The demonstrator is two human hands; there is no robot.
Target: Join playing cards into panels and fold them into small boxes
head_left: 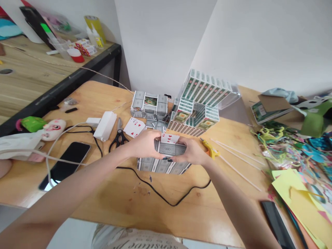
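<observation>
Both hands are at a block covered in grey-backed playing cards [162, 166] on the table. My left hand [146, 144] curls around the left end of its upper part. My right hand [193, 152] grips the right end the same way, and the thumbs nearly meet at the front. Between the hands a playing card [169, 138] with red hearts stands up along the back, held at its sides. Loose playing cards [134, 127] lie face up to the left, beside black scissors [118, 136]. A yellow glue gun [210, 148] lies close to my right hand.
Behind stand another card-covered block [149, 104] and stacked card boxes [201, 97]. A phone [68, 162] and a white power adapter [105, 125] lie left. A black cable [155, 190] loops in front. Glue sticks [241, 157] and colourful scraps [298, 148] lie right.
</observation>
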